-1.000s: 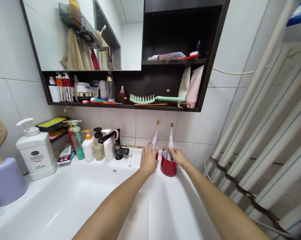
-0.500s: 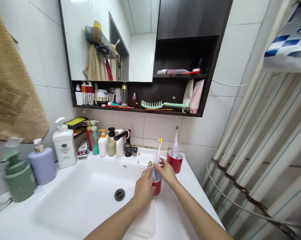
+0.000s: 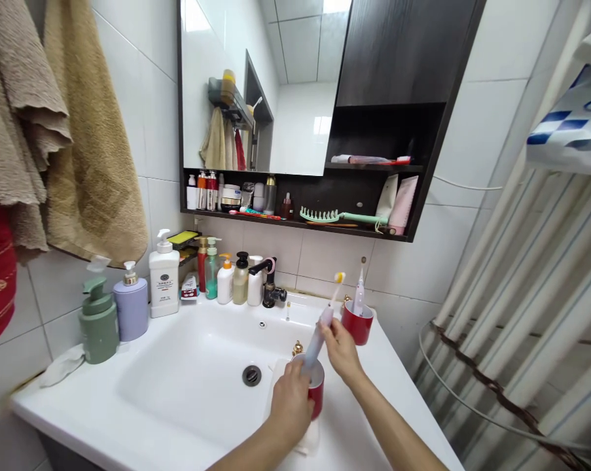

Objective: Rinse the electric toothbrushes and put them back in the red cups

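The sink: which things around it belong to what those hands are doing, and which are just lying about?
In use:
toothbrush, held in the right hand
near cup, held by the left hand

Just about:
far cup, with a second toothbrush standing in it
hairbrush, on the shelf
purple bottle
faucet

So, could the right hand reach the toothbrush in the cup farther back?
Probably yes: the back toothbrush is close beyond the right hand, and nothing seems to block the way. But that hand holds the front toothbrush, so it would likely need to let go first.
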Demonstrator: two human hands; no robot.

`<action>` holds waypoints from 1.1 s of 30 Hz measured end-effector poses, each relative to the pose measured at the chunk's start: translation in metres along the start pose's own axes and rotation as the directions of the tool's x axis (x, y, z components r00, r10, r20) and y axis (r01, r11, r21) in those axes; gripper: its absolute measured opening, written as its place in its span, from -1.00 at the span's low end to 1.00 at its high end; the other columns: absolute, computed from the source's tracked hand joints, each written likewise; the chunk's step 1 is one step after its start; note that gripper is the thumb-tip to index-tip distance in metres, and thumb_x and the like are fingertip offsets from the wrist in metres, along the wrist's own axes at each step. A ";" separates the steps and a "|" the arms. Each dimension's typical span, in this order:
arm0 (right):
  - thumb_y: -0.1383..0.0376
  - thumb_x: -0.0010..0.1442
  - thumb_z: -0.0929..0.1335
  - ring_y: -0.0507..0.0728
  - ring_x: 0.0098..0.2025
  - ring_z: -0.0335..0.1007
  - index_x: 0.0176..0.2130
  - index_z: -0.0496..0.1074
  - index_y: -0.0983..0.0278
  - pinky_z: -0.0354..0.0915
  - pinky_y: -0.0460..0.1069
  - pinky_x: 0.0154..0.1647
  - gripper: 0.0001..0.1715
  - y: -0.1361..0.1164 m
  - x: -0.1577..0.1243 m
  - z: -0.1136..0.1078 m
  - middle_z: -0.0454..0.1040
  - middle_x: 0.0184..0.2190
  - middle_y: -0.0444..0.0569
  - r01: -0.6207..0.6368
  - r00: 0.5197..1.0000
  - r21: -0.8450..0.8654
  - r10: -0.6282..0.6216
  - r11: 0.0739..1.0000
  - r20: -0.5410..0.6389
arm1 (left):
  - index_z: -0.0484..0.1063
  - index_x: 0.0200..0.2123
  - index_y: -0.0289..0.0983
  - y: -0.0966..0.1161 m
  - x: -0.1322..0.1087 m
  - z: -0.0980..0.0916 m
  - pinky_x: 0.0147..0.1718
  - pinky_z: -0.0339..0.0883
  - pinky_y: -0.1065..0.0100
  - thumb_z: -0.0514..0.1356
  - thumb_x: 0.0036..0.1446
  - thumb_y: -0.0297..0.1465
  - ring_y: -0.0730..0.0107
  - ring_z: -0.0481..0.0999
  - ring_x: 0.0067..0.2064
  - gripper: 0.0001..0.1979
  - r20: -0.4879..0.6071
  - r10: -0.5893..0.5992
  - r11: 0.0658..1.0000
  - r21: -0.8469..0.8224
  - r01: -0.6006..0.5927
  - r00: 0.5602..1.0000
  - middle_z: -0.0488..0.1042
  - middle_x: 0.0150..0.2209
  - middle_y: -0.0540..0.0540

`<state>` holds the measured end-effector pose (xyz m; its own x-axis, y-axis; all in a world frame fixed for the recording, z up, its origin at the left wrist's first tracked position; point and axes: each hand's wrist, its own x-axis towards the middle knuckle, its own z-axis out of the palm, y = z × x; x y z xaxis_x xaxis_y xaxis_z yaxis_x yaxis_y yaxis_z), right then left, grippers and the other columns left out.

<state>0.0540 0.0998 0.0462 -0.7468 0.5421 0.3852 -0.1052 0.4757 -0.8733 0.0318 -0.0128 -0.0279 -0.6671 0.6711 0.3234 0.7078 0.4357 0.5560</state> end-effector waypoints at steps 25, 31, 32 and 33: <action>0.14 -0.01 0.11 -0.09 -0.78 -0.03 -0.51 0.10 0.27 -0.01 -0.16 -0.79 -0.76 0.020 -0.082 0.044 0.08 -0.73 -0.27 -0.330 0.852 0.027 0.285 0.944 0.440 | 0.23 -0.55 -0.35 -0.014 0.029 -0.025 -0.45 0.17 0.44 0.14 -0.25 -0.36 0.54 0.33 -0.57 -0.82 0.175 -0.433 -0.180 -0.978 0.106 0.884 0.33 -0.65 0.01; 0.15 -0.01 0.11 -0.09 -0.77 -0.03 -0.50 0.09 0.26 -0.01 -0.16 -0.78 -0.78 0.013 -0.079 0.045 0.06 -0.76 -0.29 -0.360 0.843 -0.015 0.332 0.933 0.424 | 0.22 -0.56 -0.34 -0.016 0.032 -0.026 -0.46 0.18 0.44 0.13 -0.25 -0.39 0.56 0.31 -0.59 -0.84 0.193 -0.452 -0.222 -0.970 0.100 0.871 0.30 -0.67 0.04; 0.13 -0.01 0.11 -0.09 -0.77 -0.02 -0.50 0.09 0.26 -0.01 -0.16 -0.78 -0.76 0.014 -0.079 0.045 0.08 -0.74 -0.28 -0.383 0.825 0.002 0.341 0.924 0.451 | 0.21 -0.56 -0.34 -0.017 0.033 -0.026 -0.46 0.18 0.44 0.13 -0.25 -0.39 0.57 0.30 -0.59 -0.85 0.200 -0.460 -0.229 -0.968 0.102 0.865 0.29 -0.67 0.04; 0.11 -0.02 0.10 -0.09 -0.77 -0.02 -0.51 0.08 0.25 -0.01 -0.16 -0.79 -0.74 0.014 -0.079 0.044 0.09 -0.72 -0.27 -0.402 0.805 0.015 0.346 0.915 0.482 | 0.21 -0.56 -0.34 -0.017 0.033 -0.026 -0.46 0.18 0.44 0.13 -0.25 -0.39 0.57 0.30 -0.60 -0.85 0.206 -0.467 -0.235 -0.966 0.104 0.860 0.29 -0.67 0.04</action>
<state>0.0824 0.0334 -0.0093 -0.9540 0.2673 -0.1356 0.1942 0.2069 -0.9589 -0.0079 -0.0132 -0.0068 -0.8563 0.4974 -0.1391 -0.4602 -0.6125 0.6427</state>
